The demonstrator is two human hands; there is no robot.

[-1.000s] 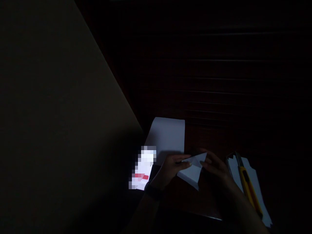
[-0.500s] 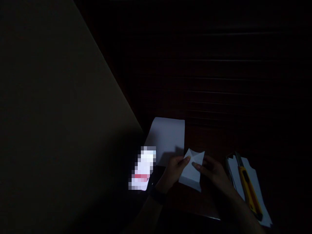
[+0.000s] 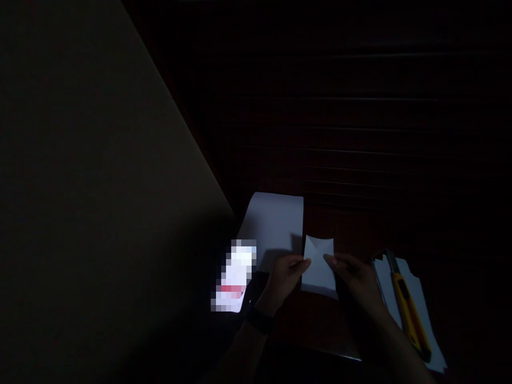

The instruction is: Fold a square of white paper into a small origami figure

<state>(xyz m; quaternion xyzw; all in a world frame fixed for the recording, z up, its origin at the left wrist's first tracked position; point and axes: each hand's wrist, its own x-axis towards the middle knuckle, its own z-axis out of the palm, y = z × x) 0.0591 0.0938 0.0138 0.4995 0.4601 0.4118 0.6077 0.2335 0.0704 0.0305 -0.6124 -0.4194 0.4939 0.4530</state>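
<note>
Dark-brown wooden worktop (image 3: 304,325), dimly lit. Head view: one folded white paper rectangle, diagonally creased at its far end (image 3: 319,274), between both hands, long axis pointing away from the wearer. Left hand (image 3: 285,276), right hand (image 3: 357,278): fingers pinched on its opposite long edges, neither nearer. Leftward: glowing rectangular phone (image 3: 239,266), plain white sheet (image 3: 278,221). Rightward: yellow-handled cutter (image 3: 409,314) upon white papers (image 3: 415,285).

It is a dim room indoors, whether home or office unclear. A plain wall (image 3: 100,186) and dark, lined panelling (image 3: 360,122) border the worktop (image 3: 308,328).
</note>
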